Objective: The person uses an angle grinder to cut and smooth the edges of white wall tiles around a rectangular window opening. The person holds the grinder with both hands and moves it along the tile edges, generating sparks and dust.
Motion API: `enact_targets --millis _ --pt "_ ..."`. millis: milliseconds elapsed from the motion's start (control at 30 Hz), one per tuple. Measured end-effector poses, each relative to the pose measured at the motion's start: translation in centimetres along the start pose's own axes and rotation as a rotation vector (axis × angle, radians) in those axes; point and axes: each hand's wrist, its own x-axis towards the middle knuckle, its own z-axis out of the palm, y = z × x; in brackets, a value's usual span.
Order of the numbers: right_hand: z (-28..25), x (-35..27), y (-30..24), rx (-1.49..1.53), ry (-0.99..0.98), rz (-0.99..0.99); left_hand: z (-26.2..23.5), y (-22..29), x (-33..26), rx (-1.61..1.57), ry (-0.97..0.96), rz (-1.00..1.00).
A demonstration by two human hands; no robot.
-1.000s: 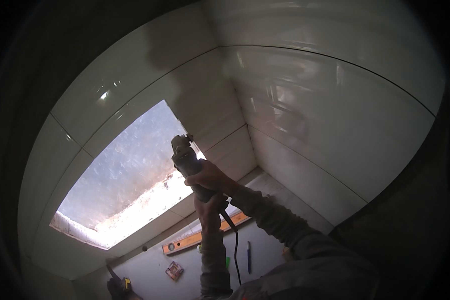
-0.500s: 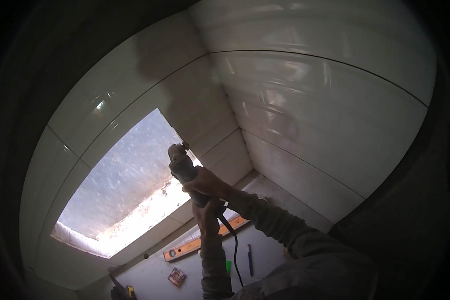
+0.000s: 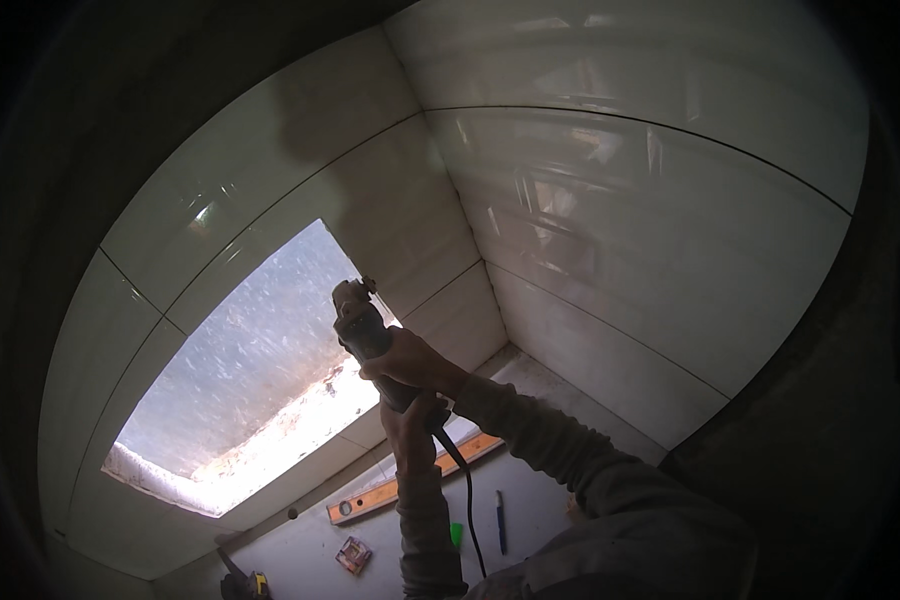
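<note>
Gripping the grinder [image 3: 366, 335] with 2 hands, the person holds it up at the right-hand edge of the window [image 3: 240, 380], head uppermost and body slanting down to the right. The right hand [image 3: 410, 358] is closed around the middle of the body. The left hand [image 3: 410, 418] is closed around the rear end, just below the right. The disc is not clear from here; I cannot tell whether it touches the tiles [image 3: 425, 215] beside the window. The cord [image 3: 470, 510] leaves the rear end and runs down past the left forearm, on its right side. Pale streaks and specks show across the window, and its lower ledge is brightly lit and rough.

The 2 tiled walls meet in a corner to the right of the window; the right wall [image 3: 620, 230] is glossy, with dark joints. On the pale surface [image 3: 310, 550] below lie 1 orange level [image 3: 375, 497], partly hidden behind the left forearm, 1 small pack [image 3: 353, 555], 1 green piece [image 3: 457, 535] just beside that forearm, and 1 blue pen-like item [image 3: 501, 525] right of the cord. At the lower left is a yellow-and-black item [image 3: 260, 584], its kind unclear.
</note>
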Motion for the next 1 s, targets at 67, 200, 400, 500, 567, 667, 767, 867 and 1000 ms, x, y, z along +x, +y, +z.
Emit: enact_targets --millis 67,200,400,500,567,667,767,867,1000 --pt "-0.1 -0.1 -0.1 -0.005 0.004 0.009 -0.2 -0.2 0.1 0.0 -0.009 -0.004" --pt "0.0 -0.2 -0.4 -0.02 0.013 0.036 -0.1 -0.1 0.0 -0.007 0.01 -0.014" --pt "-0.2 -0.3 -0.6 -0.036 0.03 0.017 0.5 0.7 -0.2 0.0 -0.014 -0.009" --pt "-0.1 -0.2 -0.6 -0.045 0.019 0.03 0.3 0.5 -0.1 -0.001 -0.018 -0.002" --pt "-0.1 -0.2 -0.9 -0.049 0.004 0.043 0.0 0.3 0.0 0.001 -0.01 0.003" --pt "-0.1 -0.3 -1.1 -0.045 0.006 0.041 -0.1 0.2 0.1 0.0 -0.001 0.012" --pt "0.0 0.3 -0.1 -0.042 0.032 0.034 0.4 0.6 0.0 0.005 -0.005 0.002" --pt "0.1 0.0 -0.8 -0.039 0.013 0.05 0.3 0.9 -0.1 0.016 0.009 -0.005" --pt "-0.1 -0.2 -1.2 -0.021 0.001 0.05 0.3 0.9 -0.1 -0.002 0.002 0.001"
